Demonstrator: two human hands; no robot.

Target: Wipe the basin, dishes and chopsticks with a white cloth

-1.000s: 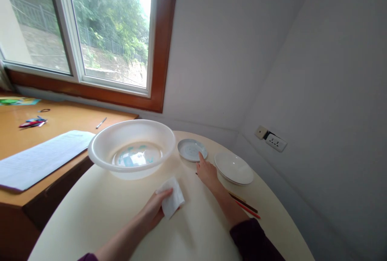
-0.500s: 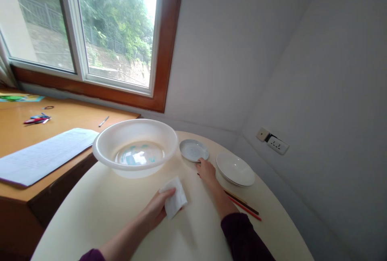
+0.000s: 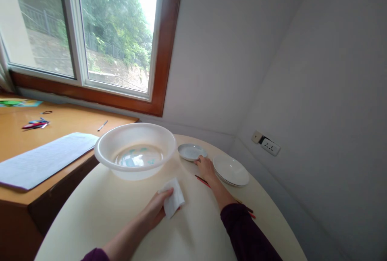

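My left hand (image 3: 155, 206) lies on the round cream table (image 3: 99, 208) and grips a folded white cloth (image 3: 173, 201) between thumb and fingers. My right hand (image 3: 206, 168) reaches forward, its fingertips on the near rim of a small pale blue saucer (image 3: 189, 151); the fingers curl over the edge. A larger white plate (image 3: 231, 170) sits just right of that hand. A big translucent white basin (image 3: 135, 150) with a little water in it stands to the left of the saucer, beyond the cloth.
Red and dark chopsticks (image 3: 202, 181) lie on the table under my right forearm. A wooden desk (image 3: 60, 124) at the left carries a sheet of paper (image 3: 45, 158), a pen and small items. A wall socket (image 3: 270, 146) sits at the right; a window is behind.
My right hand went from pointing at the saucer's rim to resting curled on its near edge. The left hand and cloth stayed put. The camera shifted slightly.
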